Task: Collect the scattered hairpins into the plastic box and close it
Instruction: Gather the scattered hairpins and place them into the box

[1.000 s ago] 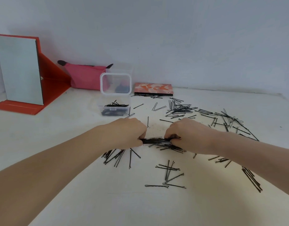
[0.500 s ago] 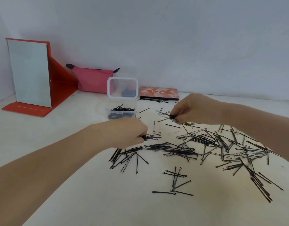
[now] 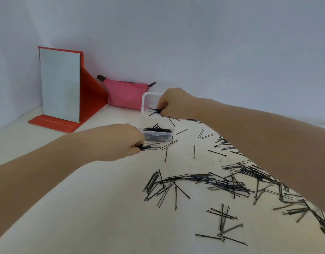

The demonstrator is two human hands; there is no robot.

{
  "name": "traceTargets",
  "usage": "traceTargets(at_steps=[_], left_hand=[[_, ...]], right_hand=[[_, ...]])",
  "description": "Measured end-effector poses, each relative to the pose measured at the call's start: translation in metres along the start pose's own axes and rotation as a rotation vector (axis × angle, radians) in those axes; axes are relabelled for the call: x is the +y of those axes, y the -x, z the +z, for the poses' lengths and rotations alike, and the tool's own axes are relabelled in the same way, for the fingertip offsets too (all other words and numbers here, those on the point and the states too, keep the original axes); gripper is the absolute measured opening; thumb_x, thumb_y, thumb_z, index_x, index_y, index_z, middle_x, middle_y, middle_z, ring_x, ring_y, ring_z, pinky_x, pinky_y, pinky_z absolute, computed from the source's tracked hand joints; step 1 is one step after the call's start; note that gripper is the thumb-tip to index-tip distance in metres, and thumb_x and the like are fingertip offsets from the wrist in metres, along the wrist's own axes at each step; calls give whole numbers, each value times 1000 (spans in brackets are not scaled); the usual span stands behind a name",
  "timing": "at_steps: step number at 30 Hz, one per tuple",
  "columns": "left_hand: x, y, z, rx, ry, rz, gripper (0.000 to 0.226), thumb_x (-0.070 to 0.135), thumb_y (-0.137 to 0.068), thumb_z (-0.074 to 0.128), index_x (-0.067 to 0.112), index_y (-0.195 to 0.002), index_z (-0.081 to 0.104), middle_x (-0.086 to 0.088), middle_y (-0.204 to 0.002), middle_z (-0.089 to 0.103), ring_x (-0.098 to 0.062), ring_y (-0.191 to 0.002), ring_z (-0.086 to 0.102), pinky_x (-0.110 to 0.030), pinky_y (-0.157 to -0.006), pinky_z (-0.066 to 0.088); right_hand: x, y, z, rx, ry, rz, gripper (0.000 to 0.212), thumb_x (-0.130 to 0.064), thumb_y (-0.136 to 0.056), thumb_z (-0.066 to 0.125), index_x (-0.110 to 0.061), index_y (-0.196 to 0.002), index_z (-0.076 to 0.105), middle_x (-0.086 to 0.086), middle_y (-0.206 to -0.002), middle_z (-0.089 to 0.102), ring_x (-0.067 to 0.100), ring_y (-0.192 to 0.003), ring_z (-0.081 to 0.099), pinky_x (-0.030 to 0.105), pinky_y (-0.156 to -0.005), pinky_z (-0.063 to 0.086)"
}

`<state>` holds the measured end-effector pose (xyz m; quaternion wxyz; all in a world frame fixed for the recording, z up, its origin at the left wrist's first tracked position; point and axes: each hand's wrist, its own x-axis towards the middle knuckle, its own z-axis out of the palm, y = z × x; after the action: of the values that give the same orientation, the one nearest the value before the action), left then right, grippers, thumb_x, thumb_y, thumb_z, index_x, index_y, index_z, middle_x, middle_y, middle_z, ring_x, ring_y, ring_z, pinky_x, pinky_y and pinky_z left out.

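1. The thin black metal hairpins (image 3: 222,182) are spread over the white tabletop (image 3: 84,208); the largest drift lies in the near right part, partly under the right forearm, and smaller groups and single pins are scattered toward the box and the near edge
2. The small clear plastic box (image 3: 158,134) stands open at the far middle of the tabletop, already holding a layer of pins, with its clear hinged lid (image 3: 146,101) raised behind it; the box is judged light and easily pushed, so it is best steadied by its side walls when the lid is pressed down
3. The right hand (image 3: 173,104) is held above the box, in front of the lid, with the fingers curled and pressed together in a pinch on a small black bundle of hairpins (image 3: 154,111) whose ends fan out to the left
4. The left hand (image 3: 121,142) is held low just beside the near left corner of the box, its fingers (image 3: 135,147) curled round a second small bundle of hairpins (image 3: 150,146) that points toward the box; whether the hand touches the box cannot be told
5. Each pin is judged very light, stiff, springy and smooth, lying flat and hard to lift singly; pins are better raked parallel into a bundle and pinched across the middle or at the closed bend, since crossed pins tangle and loose ends slip out of a weak pinch
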<state>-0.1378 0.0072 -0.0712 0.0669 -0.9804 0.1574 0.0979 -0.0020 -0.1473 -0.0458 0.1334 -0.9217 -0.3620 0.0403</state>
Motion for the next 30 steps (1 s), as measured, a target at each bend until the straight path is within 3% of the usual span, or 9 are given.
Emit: traceTargets(at_steps=[4,6,10,12,16,18,22,27,30], left_hand=[[-28,-9,-5,35,-56,-34,13,35,-96,49,23,-94,55,5,-89,53,-15,-79,49,-33,-75,44],[-38,-16,-12,73,-77,-30,13,34,-96,51,23,-93,56,4,-87,55,-16,-77,51,-37,-76,47],[-48,-37,-30,149,-92,7,14,30,-95,52,21,-85,55,1,-88,57,-19,-79,51,-37,-76,45],[-48,-53,-37,157,-128,21,19,30,-95,52,22,-78,51,0,-83,56,-22,-77,52,-37,-73,45],[-34,-84,-40,176,-139,58,20,26,-96,51,16,-78,52,5,-70,46,-14,-63,45,-30,-55,32],[-25,-95,-34,181,-131,75,18,26,-95,51,14,-84,57,6,-71,46,-7,-60,41,-25,-51,27],[-21,-114,-7,129,-67,53,7,26,-90,55,22,-88,60,7,-88,53,-17,-81,54,-28,-60,40],[-33,-108,7,202,93,-5,19,29,-90,57,26,-108,61,12,-95,53,-11,-93,51,-33,-80,48],[-42,-96,9,272,153,-60,20,32,-90,58,27,-108,62,12,-97,56,-11,-92,52,-33,-81,49]], right_hand=[[4,-11,27,-64,22,3,21,-4,-83,58,-16,-91,73,-3,-75,64,13,-60,55,21,-55,46],[10,-7,35,-93,-3,0,22,-6,-85,59,-21,-98,70,-13,-83,61,7,-76,56,19,-67,44],[23,6,32,14,-117,34,34,-11,-91,54,-22,-120,67,-7,-121,65,14,-111,60,28,-96,48],[29,13,24,92,-172,61,31,-12,-92,51,-25,-111,71,-6,-113,69,16,-103,64,27,-93,50],[47,29,10,156,-197,117,29,-10,-93,50,-22,-108,72,-8,-102,70,9,-92,61,0,-65,38],[55,34,9,174,-223,151,31,-11,-94,50,-23,-115,69,-7,-107,70,8,-95,60,6,-73,40],[61,43,16,165,-222,179,35,-9,-93,48,-24,-118,67,-5,-112,70,14,-105,61,23,-94,46],[57,41,28,84,-237,182,37,-19,-94,52,-29,-127,61,-13,-121,63,11,-107,61,21,-76,55],[50,36,33,62,-192,128,38,-25,-96,54,-24,-133,57,-10,-126,61,10,-116,57,13,-69,39]])
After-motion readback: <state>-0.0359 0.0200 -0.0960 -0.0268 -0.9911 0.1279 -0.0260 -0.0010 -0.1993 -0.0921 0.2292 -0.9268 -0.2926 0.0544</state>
